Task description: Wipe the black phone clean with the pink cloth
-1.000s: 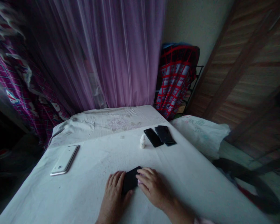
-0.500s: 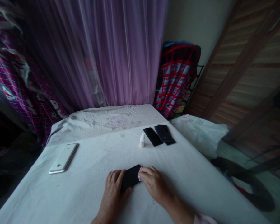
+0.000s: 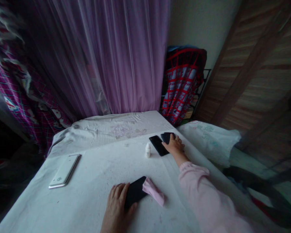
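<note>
Judging by how things lie, the work seems partway: the near phone (image 3: 135, 194) sits on the table (image 3: 94, 200) under the left hand (image 3: 117, 197), a pink cloth (image 3: 154, 191) lies loose at 3 o'clock from it, overlapping its end, and no hand holds that cloth. Whether the near phone is finished cannot be told. The left fingers close narrowly along its edge, thumb on the side facing the wearer. Toward 1 o'clock the right hand (image 3: 174, 145) reaches over a dark stack (image 3: 167, 137), fingers spread and covering most of it; whether they grip, I cannot tell. Just beside, a black phone (image 3: 158, 145) lies flat and unheld. A white bottle (image 3: 148, 150) stands upright between 12 and 1, near the black phone and clear of the right sleeve (image 3: 206, 194). Well apart, near 10, rests a white phone (image 3: 65, 171), untouched. Only the cloth obstructs the near phone's end.
</note>
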A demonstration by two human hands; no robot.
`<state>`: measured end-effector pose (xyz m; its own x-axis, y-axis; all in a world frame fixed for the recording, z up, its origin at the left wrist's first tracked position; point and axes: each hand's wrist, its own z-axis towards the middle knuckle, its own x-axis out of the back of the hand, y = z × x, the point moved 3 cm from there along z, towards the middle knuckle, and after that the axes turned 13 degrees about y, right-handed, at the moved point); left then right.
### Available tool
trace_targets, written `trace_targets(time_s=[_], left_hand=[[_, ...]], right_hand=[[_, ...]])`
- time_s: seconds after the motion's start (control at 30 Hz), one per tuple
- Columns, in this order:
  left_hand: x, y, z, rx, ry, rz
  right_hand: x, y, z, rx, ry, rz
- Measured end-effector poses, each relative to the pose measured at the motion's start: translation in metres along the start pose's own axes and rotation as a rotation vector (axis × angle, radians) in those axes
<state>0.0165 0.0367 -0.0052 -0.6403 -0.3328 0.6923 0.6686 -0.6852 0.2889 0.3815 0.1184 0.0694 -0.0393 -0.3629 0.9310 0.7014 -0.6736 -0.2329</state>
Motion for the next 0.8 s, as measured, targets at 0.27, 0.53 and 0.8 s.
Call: trace_targets(time_s=[0.27, 0.53, 0.8], left_hand=[[-0.003, -0.004, -0.003, -0.047, 0.013, 0.013], [0.000, -0.001, 0.000, -0.034, -0.004, 0.017], [0.001, 0.001, 0.002, -0.052, 0.000, 0.030]], right_hand=[[-0.019, 0.004, 0.011, -0.009, -0.064, -0.029], [-0.017, 0.021, 0.021, 0.005, -0.138, -0.037], [-0.012, 0.031, 0.027, 0.049, -0.238, -0.025]])
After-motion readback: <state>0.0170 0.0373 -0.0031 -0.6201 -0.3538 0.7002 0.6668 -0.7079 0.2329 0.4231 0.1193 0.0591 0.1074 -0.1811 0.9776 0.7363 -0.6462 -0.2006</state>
